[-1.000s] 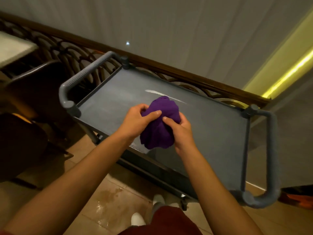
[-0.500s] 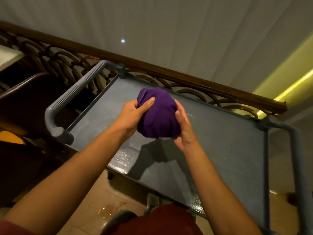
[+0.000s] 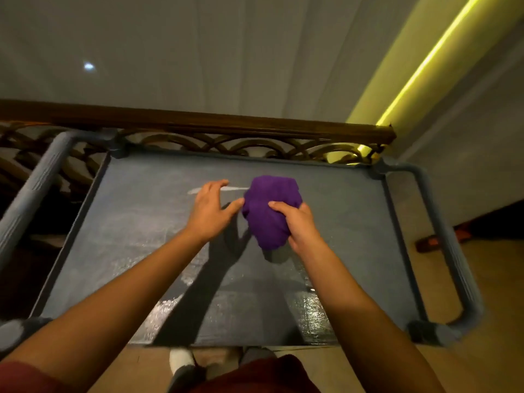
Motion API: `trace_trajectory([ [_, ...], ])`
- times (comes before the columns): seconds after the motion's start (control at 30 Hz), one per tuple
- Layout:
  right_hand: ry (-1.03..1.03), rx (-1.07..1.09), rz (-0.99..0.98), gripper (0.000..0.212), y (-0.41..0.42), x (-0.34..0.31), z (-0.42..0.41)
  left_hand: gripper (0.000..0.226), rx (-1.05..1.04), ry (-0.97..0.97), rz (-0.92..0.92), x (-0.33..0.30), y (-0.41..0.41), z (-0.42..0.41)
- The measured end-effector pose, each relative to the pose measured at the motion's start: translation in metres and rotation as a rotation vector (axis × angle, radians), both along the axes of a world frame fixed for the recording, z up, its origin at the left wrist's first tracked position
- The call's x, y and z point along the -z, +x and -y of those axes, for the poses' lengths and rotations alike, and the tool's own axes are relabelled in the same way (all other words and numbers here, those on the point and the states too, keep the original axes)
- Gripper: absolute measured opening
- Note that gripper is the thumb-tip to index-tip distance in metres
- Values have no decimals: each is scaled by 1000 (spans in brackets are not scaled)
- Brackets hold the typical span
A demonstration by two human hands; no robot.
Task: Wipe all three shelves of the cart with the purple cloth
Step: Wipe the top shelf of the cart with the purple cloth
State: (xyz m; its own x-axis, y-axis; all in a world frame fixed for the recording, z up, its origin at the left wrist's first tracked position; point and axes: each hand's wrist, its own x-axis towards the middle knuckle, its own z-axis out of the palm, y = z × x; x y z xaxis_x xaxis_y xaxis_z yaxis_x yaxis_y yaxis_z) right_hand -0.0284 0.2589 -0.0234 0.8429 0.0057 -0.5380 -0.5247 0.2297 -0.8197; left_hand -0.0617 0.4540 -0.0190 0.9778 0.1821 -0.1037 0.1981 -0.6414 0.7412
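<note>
Head view looks straight down on the cart's top shelf (image 3: 136, 222) — grey tray, handles at both ends, parked against a wooden railing (image 3: 198, 120).

Purple cloth (image 3: 269, 211) is bunched into a ball above the middle-right of the shelf. It casts a shadow just below itself, so I judge it's held slightly off the surface, not pressed down yet.

Right hand (image 3: 297, 222) carries it: fingers wrapped around the right side of the wad, thumb across the front, closed firmly on the fabric. Balling it up likely gives a compact pad to push with instead of a loose flap.

Left hand (image 3: 211, 212) is just beside the cloth, fingers spread and loose, holding nothing. Thumb tip sits at the cloth's left edge; touching or just short — cannot tell. It hovers over the shelf, probably done helping shape the wad.

Shelf shows wet sheen near the front edge and a pale streak (image 3: 215, 190) by the left fingertips, so this surface looks like it needs a full pass. The two lower shelves are hidden under the top one.

Judgement: early in the task, top shelf wipe about to start; one-handed strokes with the right seem the obvious move.
</note>
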Motion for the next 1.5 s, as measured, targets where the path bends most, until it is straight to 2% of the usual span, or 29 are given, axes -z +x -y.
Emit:
trace_trajectory([
  [0.07,-70,72,-31,58,5,11,20,63,73,88,-4,15,-12,-12],
  [0.13,-195,172,-7,63,9,13,43,67,262,176,-50,29,-20,-17],
  [0.2,-404,220,127,63,12,16,65,72,414,273,-74,43,-29,-12],
  [0.33,-808,211,317,66,31,21,123,84,537,428,-113,61,-24,8],
  [0.47,-1118,146,364,72,59,28,170,92,563,615,-181,76,0,25],
  [0.57,-1346,23,307,79,79,41,176,97,562,619,-248,87,10,32],
  [0.63,-1457,-129,274,73,83,56,171,101,575,605,-304,93,10,33],
  [0.73,-1505,-373,329,74,83,77,172,102,605,631,-335,97,10,31],
  [0.8,-1523,-398,381,78,96,79,183,100,625,669,-323,96,11,24],
  [0.93,-1456,-261,318,79,111,86,182,111,612,693,-354,95,5,8],
  [1.03,-1356,-99,276,75,108,95,132,120,661,678,-374,96,4,6],
  [1.1,-1297,-90,313,73,104,95,95,121,670,698,-379,97,4,9],
  [1.33,-1160,-360,518,74,62,98,-57,120,652,718,-409,92,4,12],
  [1.43,-1178,-451,535,76,68,96,-56,110,662,614,-362,80,-1,0],
  [1.5,-1293,-498,529,79,78,95,-27,97,641,555,-221,72,-11,-20],
])
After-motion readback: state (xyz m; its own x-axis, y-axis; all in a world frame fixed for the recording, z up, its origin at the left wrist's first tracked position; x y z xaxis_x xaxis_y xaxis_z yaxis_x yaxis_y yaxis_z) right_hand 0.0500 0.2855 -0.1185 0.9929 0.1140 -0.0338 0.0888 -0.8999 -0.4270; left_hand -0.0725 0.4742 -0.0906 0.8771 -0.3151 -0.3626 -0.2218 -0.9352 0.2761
